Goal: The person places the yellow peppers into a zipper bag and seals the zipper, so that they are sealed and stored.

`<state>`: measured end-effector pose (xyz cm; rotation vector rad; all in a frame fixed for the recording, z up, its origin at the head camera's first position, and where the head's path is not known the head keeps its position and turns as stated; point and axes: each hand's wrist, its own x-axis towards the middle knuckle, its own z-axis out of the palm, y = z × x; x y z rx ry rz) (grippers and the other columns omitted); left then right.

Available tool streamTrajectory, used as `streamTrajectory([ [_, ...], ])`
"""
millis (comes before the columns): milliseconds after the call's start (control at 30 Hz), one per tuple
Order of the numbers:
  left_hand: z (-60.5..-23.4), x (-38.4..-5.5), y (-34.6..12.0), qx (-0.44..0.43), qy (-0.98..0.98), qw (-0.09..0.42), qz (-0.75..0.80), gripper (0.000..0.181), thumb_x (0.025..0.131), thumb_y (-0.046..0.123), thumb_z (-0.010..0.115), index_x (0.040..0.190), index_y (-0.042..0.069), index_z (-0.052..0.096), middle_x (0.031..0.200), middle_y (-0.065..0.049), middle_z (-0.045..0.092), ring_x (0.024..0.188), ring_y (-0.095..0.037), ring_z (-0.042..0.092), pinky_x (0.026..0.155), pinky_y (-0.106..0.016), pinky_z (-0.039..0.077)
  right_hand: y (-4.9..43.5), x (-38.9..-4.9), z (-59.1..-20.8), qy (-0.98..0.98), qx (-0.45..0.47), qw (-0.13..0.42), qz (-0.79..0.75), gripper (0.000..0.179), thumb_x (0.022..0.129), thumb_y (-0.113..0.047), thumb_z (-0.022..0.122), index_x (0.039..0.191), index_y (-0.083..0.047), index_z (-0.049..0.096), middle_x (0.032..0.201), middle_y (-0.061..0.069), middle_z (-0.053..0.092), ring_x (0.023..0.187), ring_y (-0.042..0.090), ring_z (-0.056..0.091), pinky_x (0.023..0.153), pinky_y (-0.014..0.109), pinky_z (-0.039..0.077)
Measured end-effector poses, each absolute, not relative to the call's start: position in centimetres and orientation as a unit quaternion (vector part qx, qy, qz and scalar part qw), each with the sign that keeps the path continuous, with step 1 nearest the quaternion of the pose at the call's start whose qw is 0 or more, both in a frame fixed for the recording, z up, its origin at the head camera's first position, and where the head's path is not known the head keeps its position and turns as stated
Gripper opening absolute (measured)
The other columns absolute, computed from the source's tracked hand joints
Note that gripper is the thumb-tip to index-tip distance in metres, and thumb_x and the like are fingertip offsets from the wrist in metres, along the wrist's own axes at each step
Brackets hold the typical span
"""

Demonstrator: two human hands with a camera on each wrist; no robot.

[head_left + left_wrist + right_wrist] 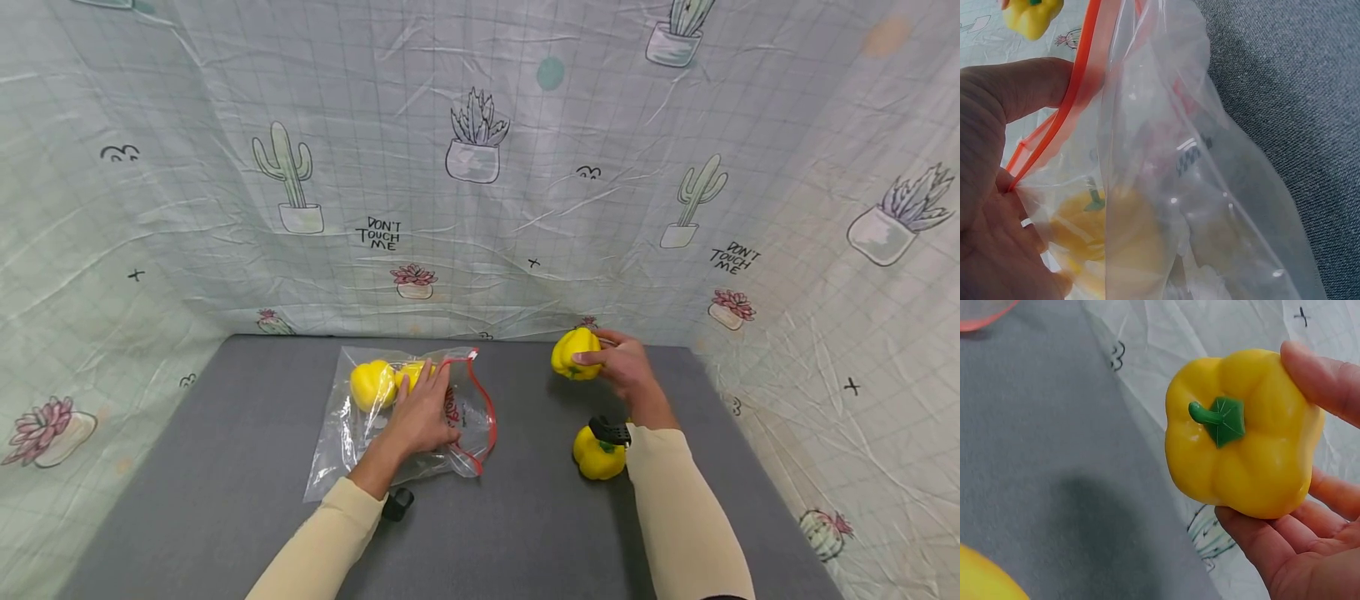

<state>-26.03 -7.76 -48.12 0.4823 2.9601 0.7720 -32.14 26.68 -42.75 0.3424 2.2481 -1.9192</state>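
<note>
A clear zip bag (pixel 337 454) with a red-edged mouth lies on the grey table, its mouth toward the right. Inside it are two yellow bell peppers (pixel 372 385). My left hand (pixel 422 417) holds the bag by the upper lip of the mouth, the thumb at the red edge (pixel 1075 81) and the fingers over the plastic. Above the table at the back right, my right hand (pixel 628 367) grips another yellow bell pepper (pixel 1241 434) between thumb and fingers, its green stem showing. One more yellow pepper (pixel 597 458) sits below the right wrist, partly covered by its black strap.
The grey table (pixel 510 533) ends at a hanging cloth (pixel 525 208) printed with cacti, which also runs along the left and right sides. A black strap piece (pixel 398 504) shows under the left wrist, beside the bag.
</note>
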Motion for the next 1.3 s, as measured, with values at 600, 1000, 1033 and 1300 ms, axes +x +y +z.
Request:
streamTrajectory([
  [600,-48.0,-26.2,-7.9,0.159,0.954,0.021,0.251,0.117,0.073,0.026,0.092,0.164,0.001,0.023,0.172,-0.016,0.029,0.164,-0.038,0.014,0.128,-0.069,0.008,23.9,-31.1,-43.8,0.730,0.042,0.118,-0.672,0.077,0.088,0.001,0.076,0.158,-0.001,0.042,0.161,0.026,0.044,0.101,0.008,0.067,0.083,0.021,0.060],
  [1000,-48.0,-26.2,-7.9,0.161,0.952,0.026,0.258,0.116,0.074,0.026,0.091,0.164,0.001,0.022,0.172,-0.016,0.029,0.164,-0.037,0.012,0.129,-0.068,0.007,22.6,-30.6,-44.8,0.712,-0.003,0.145,-0.687,0.074,0.085,0.005,0.075,0.152,0.004,0.046,0.137,0.013,0.067,0.099,0.010,0.071,0.084,0.026,0.062],
  [1033,-48.0,-26.2,-7.9,0.161,0.953,0.027,0.257,0.117,0.074,0.026,0.091,0.165,0.001,0.022,0.172,-0.016,0.029,0.164,-0.037,0.012,0.129,-0.067,0.007,22.4,-30.5,-44.9,0.710,-0.005,0.147,-0.689,0.073,0.085,0.006,0.075,0.152,0.005,0.046,0.134,0.010,0.069,0.099,0.011,0.072,0.084,0.026,0.063],
  [1300,-48.0,-26.1,-7.9,0.156,0.956,0.022,0.249,0.118,0.073,0.028,0.092,0.164,0.002,0.022,0.172,-0.016,0.029,0.164,-0.036,0.013,0.129,-0.067,0.008,21.1,-30.1,-46.2,0.705,-0.061,0.174,-0.685,0.071,0.085,0.004,0.074,0.150,0.006,0.047,0.132,0.008,0.071,0.101,0.013,0.073,0.086,0.028,0.063],
])
